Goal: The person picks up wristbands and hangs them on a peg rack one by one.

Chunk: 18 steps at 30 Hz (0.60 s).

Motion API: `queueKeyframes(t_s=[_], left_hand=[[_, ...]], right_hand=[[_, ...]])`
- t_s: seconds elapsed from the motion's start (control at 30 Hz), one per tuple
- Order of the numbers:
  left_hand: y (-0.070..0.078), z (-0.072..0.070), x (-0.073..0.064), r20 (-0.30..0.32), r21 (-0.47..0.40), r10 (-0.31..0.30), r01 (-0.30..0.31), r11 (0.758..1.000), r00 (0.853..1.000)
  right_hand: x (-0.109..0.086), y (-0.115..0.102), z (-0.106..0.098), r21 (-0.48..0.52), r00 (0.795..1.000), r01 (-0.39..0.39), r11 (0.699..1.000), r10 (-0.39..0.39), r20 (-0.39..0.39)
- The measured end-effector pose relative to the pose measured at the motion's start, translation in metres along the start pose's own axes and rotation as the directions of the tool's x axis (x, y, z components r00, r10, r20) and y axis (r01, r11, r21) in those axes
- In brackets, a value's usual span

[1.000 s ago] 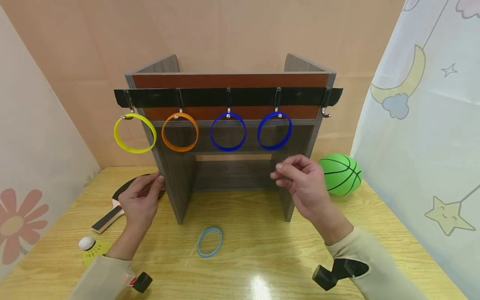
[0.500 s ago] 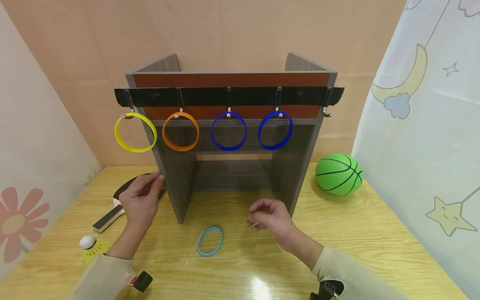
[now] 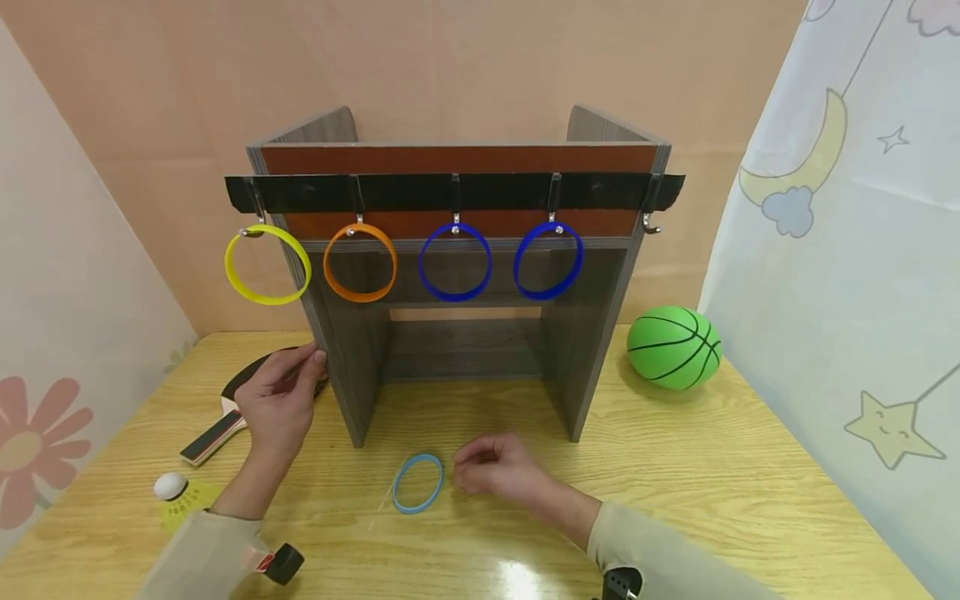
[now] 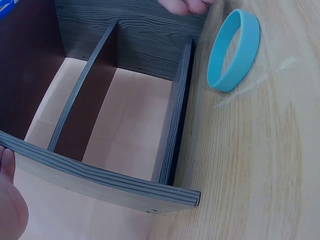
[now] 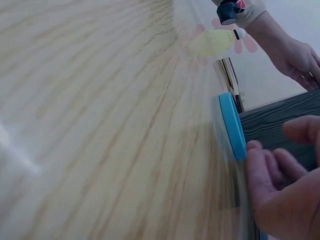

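Observation:
A light blue wristband (image 3: pixel 417 483) lies on the wooden table in front of the shelf; the left wrist view (image 4: pixel 235 52) shows its band shape. Just right of it is my right hand (image 3: pixel 498 468), fingers loosely curled, holding nothing. In the right wrist view, its fingertips (image 5: pixel 254 145) are right at the light blue wristband (image 5: pixel 232 125). My left hand (image 3: pixel 279 400) grips the left side panel of the grey wooden shelf (image 3: pixel 337 358) by its front edge. On the hooks hang a yellow wristband (image 3: pixel 232 279), an orange one (image 3: pixel 327 279) and two dark blue ones (image 3: pixel 423 279).
A black strip (image 3: pixel 405 192) carries the hooks across the shelf front; the rightmost hook (image 3: pixel 651 227) bears no band. A green ball (image 3: pixel 673 347) sits at right. At left are a table tennis paddle (image 3: pixel 213 437), partly behind my left hand, and a yellow shuttlecock (image 3: pixel 186 500).
My right hand has come down and left from beside the shelf's right panel to the light blue wristband. The left hand stays at the panel, and the hanging wristbands keep their places.

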<state>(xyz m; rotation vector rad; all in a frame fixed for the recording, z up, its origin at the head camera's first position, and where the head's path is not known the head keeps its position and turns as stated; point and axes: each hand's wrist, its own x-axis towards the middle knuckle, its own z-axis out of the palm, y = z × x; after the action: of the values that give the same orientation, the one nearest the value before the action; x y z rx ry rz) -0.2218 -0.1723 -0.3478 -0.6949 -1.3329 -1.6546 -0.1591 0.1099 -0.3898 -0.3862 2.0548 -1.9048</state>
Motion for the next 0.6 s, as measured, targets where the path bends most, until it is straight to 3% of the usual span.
queueKeyframes(t_s=[0.23,0.6], left_hand=[[0.000,0.000,0.000,0.010,0.010,0.001,-0.001,1.000,1.000],[0.001,-0.001,0.000,-0.003,0.031,0.001,-0.001,1.000,1.000]], right_hand=[[0.011,0.006,0.008,-0.166,1.000,-0.013,0.986,0.010,-0.017],[0.025,0.011,0.015,-0.177,0.999,-0.002,0.984,-0.007,-0.050]])
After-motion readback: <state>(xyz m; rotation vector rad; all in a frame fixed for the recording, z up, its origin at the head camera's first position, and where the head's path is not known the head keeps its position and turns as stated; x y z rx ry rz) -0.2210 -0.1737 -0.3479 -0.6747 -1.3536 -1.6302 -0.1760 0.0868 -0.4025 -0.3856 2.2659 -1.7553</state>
